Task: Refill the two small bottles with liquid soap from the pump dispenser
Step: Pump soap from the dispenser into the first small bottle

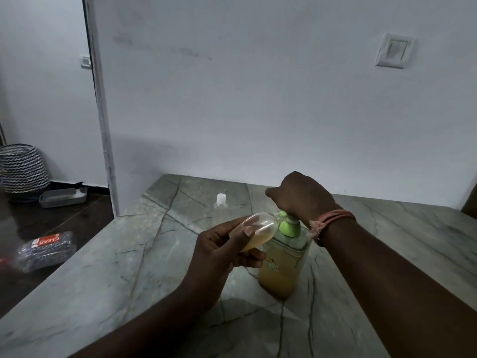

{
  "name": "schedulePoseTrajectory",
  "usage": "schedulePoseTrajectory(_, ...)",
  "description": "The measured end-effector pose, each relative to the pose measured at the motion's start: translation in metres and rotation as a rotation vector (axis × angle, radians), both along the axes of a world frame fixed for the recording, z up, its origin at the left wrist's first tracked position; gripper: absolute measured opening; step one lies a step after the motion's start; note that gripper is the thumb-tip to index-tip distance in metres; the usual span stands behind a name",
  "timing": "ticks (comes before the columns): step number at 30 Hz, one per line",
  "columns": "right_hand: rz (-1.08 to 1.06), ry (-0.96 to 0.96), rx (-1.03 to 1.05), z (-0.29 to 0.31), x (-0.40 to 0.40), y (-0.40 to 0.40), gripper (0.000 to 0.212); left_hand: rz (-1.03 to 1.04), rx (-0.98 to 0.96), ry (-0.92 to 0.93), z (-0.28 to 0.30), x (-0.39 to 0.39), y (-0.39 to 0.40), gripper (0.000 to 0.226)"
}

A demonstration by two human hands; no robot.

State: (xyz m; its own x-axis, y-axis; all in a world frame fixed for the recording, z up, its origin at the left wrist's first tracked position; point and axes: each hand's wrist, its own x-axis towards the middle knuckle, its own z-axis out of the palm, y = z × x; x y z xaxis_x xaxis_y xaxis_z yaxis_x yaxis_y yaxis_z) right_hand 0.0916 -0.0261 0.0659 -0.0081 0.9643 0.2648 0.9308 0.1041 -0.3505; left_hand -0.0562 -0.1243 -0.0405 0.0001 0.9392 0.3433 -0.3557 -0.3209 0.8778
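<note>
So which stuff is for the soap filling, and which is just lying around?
For the job: green-topped pump dispenser of yellow soap; small clear bottle in the left hand; white-capped clear bottle.

Just lying about: zigzag basket; grey tray; plastic-wrapped pack.

Our right hand [300, 195] covers the top of the pump dispenser [284, 264], so we cannot see its head or spout. Our left hand [224, 246] hides part of the small bottle [258, 228]. The far bottle [221, 202] is too faint to judge its fill. At the left edge, the basket [22, 167] is cut off.
</note>
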Motion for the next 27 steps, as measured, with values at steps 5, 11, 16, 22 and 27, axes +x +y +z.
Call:
schedulePoseTrajectory(5,0.018,-0.145,0.005,0.014,-0.001,-0.007,0.03,0.026,-0.001,0.021,0.001,0.002,-0.003,0.036)
schedulePoseTrajectory(11,0.011,0.058,-0.015,0.001,0.0,0.001,0.035,0.022,0.007,0.015,-0.001,0.001,0.002,0.036)
schedulePoseTrajectory(16,-0.004,-0.017,-0.017,0.006,0.001,-0.006,0.031,0.025,0.007,0.008,0.0,0.002,0.0,0.033)
schedulePoseTrajectory(22,0.006,-0.155,0.07,0.013,-0.005,-0.006,0.031,0.029,0.008,-0.003,0.0,0.001,0.0,0.036)
schedulePoseTrajectory(27,-0.017,-0.017,0.063,0.0,0.0,-0.008,0.032,0.038,0.009,0.013,-0.001,0.002,0.001,0.032)
